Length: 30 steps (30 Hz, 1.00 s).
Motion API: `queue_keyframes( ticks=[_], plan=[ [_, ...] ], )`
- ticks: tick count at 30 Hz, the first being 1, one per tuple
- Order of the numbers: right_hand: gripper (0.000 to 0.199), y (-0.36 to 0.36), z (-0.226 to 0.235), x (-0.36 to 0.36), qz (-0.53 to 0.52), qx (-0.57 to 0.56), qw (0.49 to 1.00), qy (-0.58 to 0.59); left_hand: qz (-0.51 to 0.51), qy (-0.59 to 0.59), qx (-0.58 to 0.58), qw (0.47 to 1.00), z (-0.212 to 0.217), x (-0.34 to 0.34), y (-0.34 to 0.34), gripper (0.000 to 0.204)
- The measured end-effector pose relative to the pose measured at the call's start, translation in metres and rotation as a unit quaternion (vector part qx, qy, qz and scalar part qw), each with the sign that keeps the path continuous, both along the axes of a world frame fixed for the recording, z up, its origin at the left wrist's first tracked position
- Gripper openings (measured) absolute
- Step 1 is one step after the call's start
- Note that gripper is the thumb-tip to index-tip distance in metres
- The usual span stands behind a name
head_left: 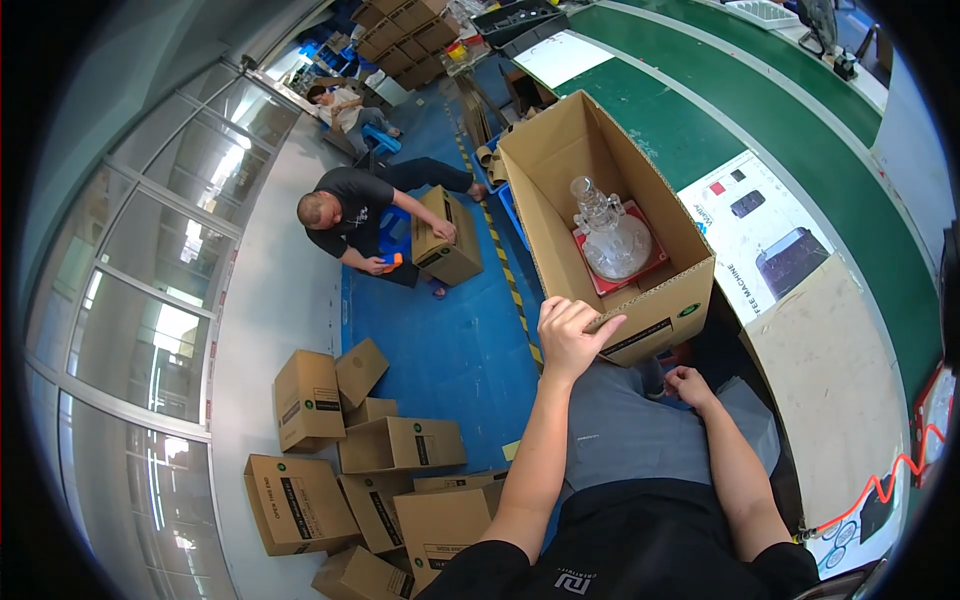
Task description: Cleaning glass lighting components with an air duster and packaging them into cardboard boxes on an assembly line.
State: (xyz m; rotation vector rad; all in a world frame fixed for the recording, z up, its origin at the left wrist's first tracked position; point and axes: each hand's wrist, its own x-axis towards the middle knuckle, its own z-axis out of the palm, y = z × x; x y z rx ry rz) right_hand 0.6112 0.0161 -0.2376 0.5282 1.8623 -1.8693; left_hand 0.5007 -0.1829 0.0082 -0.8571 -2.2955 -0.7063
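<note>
Now my left hand grips the open cardboard box by its rim to steady it, while my right hand rests loosely curled and empty below, and the clear glass jug sits inside.

Brown carton, red tray

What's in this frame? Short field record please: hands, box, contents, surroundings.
left hand: grips the near rim of the open brown cardboard box
right hand: low beside the lap, under the box's near corner; whether it holds anything cannot be told
box contents: clear ridged plastic piece on a red square tray
box support: green-topped workbench
floor, left: pile of closed brown cartons
other person: seated on the blue floor, hands on a small carton
</note>
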Motion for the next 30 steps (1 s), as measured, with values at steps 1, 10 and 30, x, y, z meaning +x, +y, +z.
queue_keyframes(
  ticks=[1, 10, 30],
  plan=[
    [0.018, 0.0001, -0.0002, 0.0, -0.001, -0.001, 1.0, 0.0, 0.0, 0.0, 0.001, 1.0, 0.0002, -0.0001, 0.0002, 0.036],
    [0.017, -0.001, 0.0021, 0.0, 0.0, 0.003, 1.0, 0.002, 0.001, 0.005, -0.002, 1.0, -0.0017, -0.0012, -0.0007, 0.037],
    [0.021, -0.0007, -0.0027, -0.001, -0.006, -0.008, 1.0, 0.001, 0.001, 0.008, 0.004, 1.0, -0.0009, -0.0009, -0.0001, 0.037]
  ],
)
